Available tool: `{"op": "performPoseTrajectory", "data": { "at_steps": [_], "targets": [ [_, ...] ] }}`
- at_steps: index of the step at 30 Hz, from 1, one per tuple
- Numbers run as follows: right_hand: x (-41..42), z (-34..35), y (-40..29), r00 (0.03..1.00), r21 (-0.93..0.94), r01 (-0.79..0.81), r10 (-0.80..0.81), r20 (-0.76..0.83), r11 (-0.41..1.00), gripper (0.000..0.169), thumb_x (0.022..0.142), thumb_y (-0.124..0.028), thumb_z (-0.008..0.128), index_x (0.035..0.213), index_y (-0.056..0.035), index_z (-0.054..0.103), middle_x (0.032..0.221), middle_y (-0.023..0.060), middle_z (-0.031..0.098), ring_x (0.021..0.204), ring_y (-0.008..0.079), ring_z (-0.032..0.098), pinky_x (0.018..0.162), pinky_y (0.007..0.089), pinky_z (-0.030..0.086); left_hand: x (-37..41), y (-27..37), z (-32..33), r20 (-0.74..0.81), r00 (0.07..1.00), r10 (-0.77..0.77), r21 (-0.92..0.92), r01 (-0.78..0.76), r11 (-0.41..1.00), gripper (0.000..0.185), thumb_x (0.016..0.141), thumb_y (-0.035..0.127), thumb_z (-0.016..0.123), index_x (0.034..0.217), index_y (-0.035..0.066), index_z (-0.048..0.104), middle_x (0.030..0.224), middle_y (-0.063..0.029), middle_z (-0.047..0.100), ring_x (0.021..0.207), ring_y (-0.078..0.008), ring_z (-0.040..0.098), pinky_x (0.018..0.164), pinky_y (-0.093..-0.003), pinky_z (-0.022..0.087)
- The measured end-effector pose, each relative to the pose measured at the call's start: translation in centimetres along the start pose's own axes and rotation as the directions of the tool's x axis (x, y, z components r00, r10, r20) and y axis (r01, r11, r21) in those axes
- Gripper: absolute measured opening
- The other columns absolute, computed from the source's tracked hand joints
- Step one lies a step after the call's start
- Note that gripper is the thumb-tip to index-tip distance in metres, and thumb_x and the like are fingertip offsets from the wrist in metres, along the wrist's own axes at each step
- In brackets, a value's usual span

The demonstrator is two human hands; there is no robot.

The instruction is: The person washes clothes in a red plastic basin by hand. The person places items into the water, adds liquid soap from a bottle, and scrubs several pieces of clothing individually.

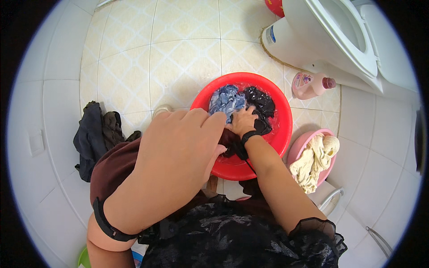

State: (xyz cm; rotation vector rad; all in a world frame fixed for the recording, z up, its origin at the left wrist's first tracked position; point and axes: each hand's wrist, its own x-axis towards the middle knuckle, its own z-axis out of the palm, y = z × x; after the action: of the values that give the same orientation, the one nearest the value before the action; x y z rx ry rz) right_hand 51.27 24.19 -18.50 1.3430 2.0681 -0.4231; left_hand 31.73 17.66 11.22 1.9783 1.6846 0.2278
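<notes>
A red plastic basin (286,134) holds water and wet clothes. In it a blue patterned cloth (226,98) lies beside a black garment (259,100), with dark maroon fabric (229,139) nearer me. My right hand (244,121), with a black wristband, rests on the clothes with its fingers spread. Raised close to the camera, my left hand (182,142) is over the basin's left side with its fingers bent downward. Its palm and fingertips are hidden, so whether it holds anything is not visible.
Right of the basin stand a pink detergent bottle (311,86) and a pink basin (295,144) with cream-coloured cloth (315,160). A white toilet (321,43) is at upper right. Dark clothes (88,137) lie at left near the tiled wall (60,117).
</notes>
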Motion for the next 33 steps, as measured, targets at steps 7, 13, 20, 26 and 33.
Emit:
{"op": "performPoseTrajectory", "data": {
  "at_steps": [7, 13, 20, 26, 33],
  "targets": [
    [4.3, 0.1, 5.1, 0.942, 0.448, 0.091, 0.069, -0.328, 0.889, 0.058, 0.066, -0.047, 0.071, 0.098, 0.0002, 0.065, 0.105, 0.0247, 0.058, 0.091, 0.0359, 0.059, 0.083, 0.0382, 0.046, 0.0, -0.6, 0.9, -0.104, 0.994, 0.030, 0.014, -0.029, 0.999, 0.035, 0.075, 0.017, 0.064, 0.107, 0.005, 0.054, 0.087, -0.0104, 0.058, 0.078, -0.0299, 0.056, 0.068, -0.0383, 0.044],
    [-2.2, 0.9, 7.5, 0.971, 0.995, 0.097, 0.215, -0.101, 0.032, 0.038, 0.076, -0.030, 0.071, 0.095, 0.0014, 0.063, 0.088, 0.0064, 0.064, 0.078, 0.0130, 0.058, 0.072, 0.0258, 0.045, -0.4, -1.3, 1.3, -0.151, 0.988, 0.027, 0.098, -0.012, 0.995, 0.037, 0.076, 0.021, 0.064, 0.108, 0.006, 0.055, 0.084, -0.0110, 0.059, 0.075, -0.0296, 0.057, 0.066, -0.0388, 0.044],
    [-11.8, -2.6, 7.7, 0.990, 0.898, -0.132, -0.092, 0.102, -0.419, 0.031, 0.086, -0.021, 0.059, 0.108, 0.0000, 0.057, 0.098, 0.0055, 0.063, 0.086, 0.0138, 0.060, 0.078, 0.0300, 0.048, -1.0, -1.2, 1.1, -0.167, 0.986, 0.022, 0.083, -0.009, 0.997, 0.034, 0.075, 0.021, 0.065, 0.104, 0.005, 0.058, 0.084, -0.0121, 0.061, 0.077, -0.0296, 0.059, 0.069, -0.0380, 0.047],
    [-12.2, -1.3, 12.5, 0.997, 0.989, 0.064, 0.024, -0.068, 0.130, 0.019, 0.079, -0.009, 0.060, 0.095, -0.0009, 0.064, 0.090, 0.0025, 0.063, 0.084, 0.0094, 0.056, 0.079, 0.0259, 0.044, -1.5, -1.0, 1.0, -0.174, 0.984, 0.030, 0.079, -0.017, 0.997, 0.032, 0.075, 0.021, 0.065, 0.103, 0.006, 0.059, 0.083, -0.0119, 0.061, 0.077, -0.0294, 0.059, 0.069, -0.0380, 0.047],
    [-6.7, 0.4, 10.1, 0.868, 0.388, 0.265, -0.043, -0.495, 0.883, 0.089, 0.070, -0.032, 0.074, 0.141, -0.0123, 0.023, 0.146, 0.0247, 0.016, 0.134, 0.0408, 0.018, 0.106, 0.0452, 0.025, -1.4, -1.3, 0.8, -0.102, 0.995, 0.005, 0.086, 0.004, 0.996, 0.034, 0.076, 0.020, 0.063, 0.106, 0.005, 0.056, 0.083, -0.0118, 0.059, 0.076, -0.0313, 0.057, 0.068, -0.0397, 0.045]
  ]
}}
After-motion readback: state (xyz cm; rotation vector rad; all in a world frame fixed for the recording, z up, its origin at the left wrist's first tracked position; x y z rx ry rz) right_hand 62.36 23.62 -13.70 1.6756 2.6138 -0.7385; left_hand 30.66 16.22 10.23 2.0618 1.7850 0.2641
